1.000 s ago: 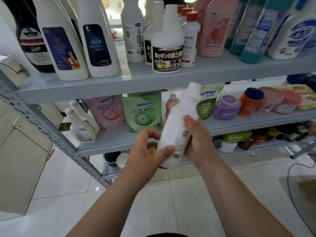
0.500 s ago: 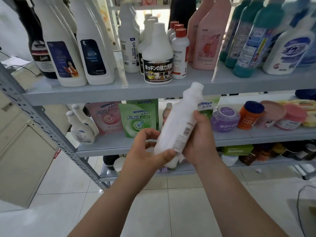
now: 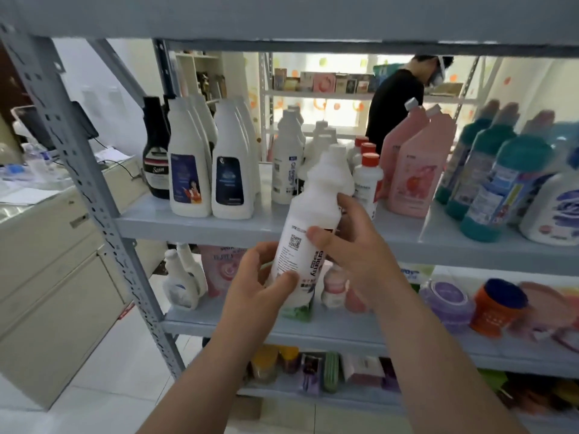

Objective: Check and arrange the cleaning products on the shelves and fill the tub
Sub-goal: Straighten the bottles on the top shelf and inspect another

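Both hands hold one white bottle (image 3: pixel 308 227) in front of the grey shelf board (image 3: pixel 200 225) that carries the tall detergent bottles. The bottle's base hangs below that board's front edge and its capped neck rises above it, so it lies across the edge in the picture without touching it. Its long axis runs nearly upright, with the cap leaning a little to the right and away from the person, toward the rows standing on the board.

The left hand (image 3: pixel 261 288) grasps the lower body from the left side, thumb pressed on the front near the base. The right hand (image 3: pixel 354 242) grasps the middle from the right, its thumb laid on the label beside the printed code square and its fingers curled behind. Neither hand is free.

The label side faces the camera, so this looks like the checking step, with placing yet to come. The likely slot is the gap on the board among the similar white bottles (image 3: pixel 286 170), just left of the red-capped bottles (image 3: pixel 366 180), though blur makes it hard to say how wide that gap is. That gap lies above and beyond the hands. The right hand sits higher and nearer the board, so it seems better placed to carry the bottle up and in, base first, once the left lets go.
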`<act>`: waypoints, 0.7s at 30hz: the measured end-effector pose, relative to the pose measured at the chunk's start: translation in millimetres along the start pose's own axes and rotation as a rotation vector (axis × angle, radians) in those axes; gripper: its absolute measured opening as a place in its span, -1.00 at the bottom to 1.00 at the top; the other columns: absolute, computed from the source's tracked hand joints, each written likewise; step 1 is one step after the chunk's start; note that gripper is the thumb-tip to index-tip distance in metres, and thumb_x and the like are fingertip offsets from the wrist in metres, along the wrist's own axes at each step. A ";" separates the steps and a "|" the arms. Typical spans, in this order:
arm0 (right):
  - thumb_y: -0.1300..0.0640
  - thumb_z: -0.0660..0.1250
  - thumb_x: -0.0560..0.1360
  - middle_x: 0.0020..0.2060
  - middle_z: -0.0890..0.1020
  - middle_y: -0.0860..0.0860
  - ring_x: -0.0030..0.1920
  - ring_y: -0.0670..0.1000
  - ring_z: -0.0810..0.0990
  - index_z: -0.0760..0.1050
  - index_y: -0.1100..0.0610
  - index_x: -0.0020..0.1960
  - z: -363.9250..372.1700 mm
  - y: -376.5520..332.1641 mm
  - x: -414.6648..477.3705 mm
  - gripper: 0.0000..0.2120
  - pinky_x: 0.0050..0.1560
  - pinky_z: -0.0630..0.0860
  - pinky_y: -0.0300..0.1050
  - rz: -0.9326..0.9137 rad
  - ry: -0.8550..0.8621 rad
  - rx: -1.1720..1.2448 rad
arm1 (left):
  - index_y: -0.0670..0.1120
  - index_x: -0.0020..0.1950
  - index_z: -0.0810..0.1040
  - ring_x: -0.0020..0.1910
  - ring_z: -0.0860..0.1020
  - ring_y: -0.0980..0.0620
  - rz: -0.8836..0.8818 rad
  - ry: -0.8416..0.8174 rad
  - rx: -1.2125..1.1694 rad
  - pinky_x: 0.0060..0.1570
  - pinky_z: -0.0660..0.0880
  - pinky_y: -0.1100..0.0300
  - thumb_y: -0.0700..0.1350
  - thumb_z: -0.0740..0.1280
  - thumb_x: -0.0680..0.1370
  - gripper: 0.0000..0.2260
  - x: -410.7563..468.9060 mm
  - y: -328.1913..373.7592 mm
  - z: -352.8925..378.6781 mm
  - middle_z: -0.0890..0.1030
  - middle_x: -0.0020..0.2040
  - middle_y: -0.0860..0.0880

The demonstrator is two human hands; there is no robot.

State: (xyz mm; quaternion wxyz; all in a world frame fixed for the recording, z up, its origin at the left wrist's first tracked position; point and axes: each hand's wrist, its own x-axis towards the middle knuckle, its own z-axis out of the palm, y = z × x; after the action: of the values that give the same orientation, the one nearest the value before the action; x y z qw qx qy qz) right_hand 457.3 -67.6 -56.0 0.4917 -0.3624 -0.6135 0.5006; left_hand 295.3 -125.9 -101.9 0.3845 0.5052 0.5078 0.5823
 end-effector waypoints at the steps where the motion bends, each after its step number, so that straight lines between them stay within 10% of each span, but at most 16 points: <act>1: 0.00 0.58 0.43 0.17 0.69 -0.11 0.15 -0.08 0.68 0.43 -0.38 0.29 4.2 -5.4 5.9 -0.44 0.19 0.63 0.12 -0.023 0.016 -0.072 | 0.12 0.24 0.50 0.11 0.66 0.13 0.014 -0.013 0.007 0.02 0.63 0.15 -0.20 0.43 0.56 -0.67 8.5 0.4 -1.5 0.67 0.13 0.13; 5: -0.05 0.57 0.43 0.17 0.63 -0.22 0.10 -0.22 0.64 0.32 -0.38 0.35 22.4 -21.6 33.3 -0.36 0.13 0.62 -0.12 -0.092 0.092 -0.318 | 0.14 0.29 0.46 0.23 0.58 0.16 0.063 -0.056 0.083 0.22 0.58 0.00 -0.10 0.46 0.55 -0.64 47.2 -1.1 -7.4 0.64 0.19 0.16; 9: -0.13 0.57 0.41 0.21 0.49 -0.17 0.23 -0.17 0.43 0.30 -0.10 0.50 36.8 -29.6 67.3 -0.24 0.14 0.40 -0.37 -0.234 0.138 -0.647 | 0.08 0.34 0.40 0.17 0.51 0.35 0.138 -0.017 0.195 -0.01 0.52 0.45 -0.02 0.54 0.48 -0.49 89.0 -0.5 -11.4 0.55 0.18 0.25; 14: -0.34 0.47 0.38 0.35 0.51 0.03 0.50 0.13 0.27 0.42 0.08 0.38 38.3 -28.5 109.3 -0.26 0.47 0.20 0.32 -0.336 0.347 -1.139 | 0.05 0.41 0.36 0.06 0.55 0.21 0.175 -0.019 0.318 0.05 0.52 0.22 0.06 0.51 0.51 -0.45 137.2 -4.2 -10.4 0.55 0.13 0.15; 21: -0.39 0.41 0.41 0.46 0.47 0.02 0.61 0.08 0.07 0.35 0.12 0.46 41.5 -8.6 136.0 -0.17 0.56 -0.07 0.32 -0.299 0.386 -1.344 | -0.02 0.31 0.41 0.03 0.53 0.01 0.191 -0.030 0.390 -0.22 0.37 0.23 -0.01 0.49 0.53 -0.57 175.4 -21.7 -6.6 0.52 0.02 0.11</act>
State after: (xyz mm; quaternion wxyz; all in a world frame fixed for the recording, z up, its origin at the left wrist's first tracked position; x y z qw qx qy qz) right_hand 383.1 47.0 -15.6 0.3252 -0.5811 -0.7344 -0.1315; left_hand 253.4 45.4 -88.2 0.2299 0.6244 0.5548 0.4995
